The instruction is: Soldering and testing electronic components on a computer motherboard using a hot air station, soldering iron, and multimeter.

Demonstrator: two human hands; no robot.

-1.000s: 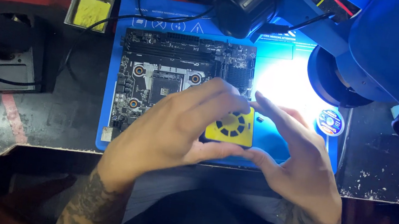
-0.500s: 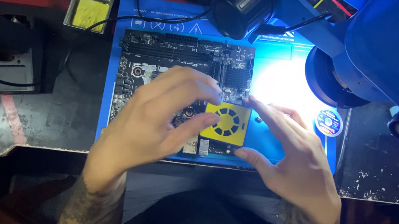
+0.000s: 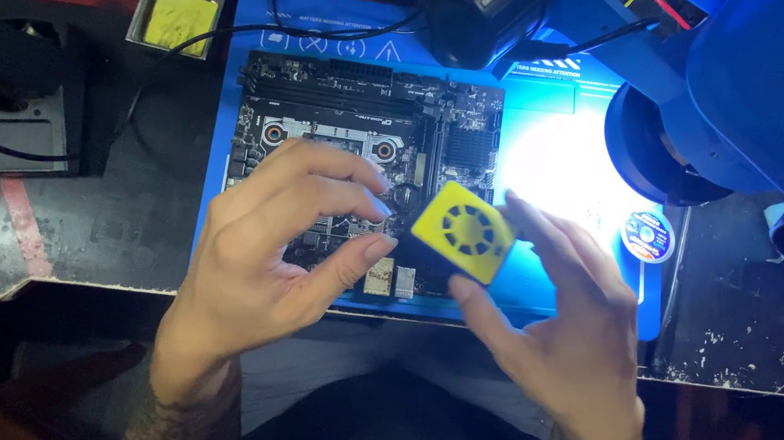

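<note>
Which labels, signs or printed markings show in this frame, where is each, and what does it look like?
Blue mat: white symbols and lettering along its far edge.
Round solder reel: on the mat's right side, blue-and-white label.
Yellow cover: held by both hands, with a ring of cut-outs.

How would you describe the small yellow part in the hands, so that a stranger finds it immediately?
Start from the blue mat with the black circuit board. Just above the board's lower right corner, the left hand and right hand hold a small square part. Only it has a bright yellow face with a ring of dark holes.
</note>
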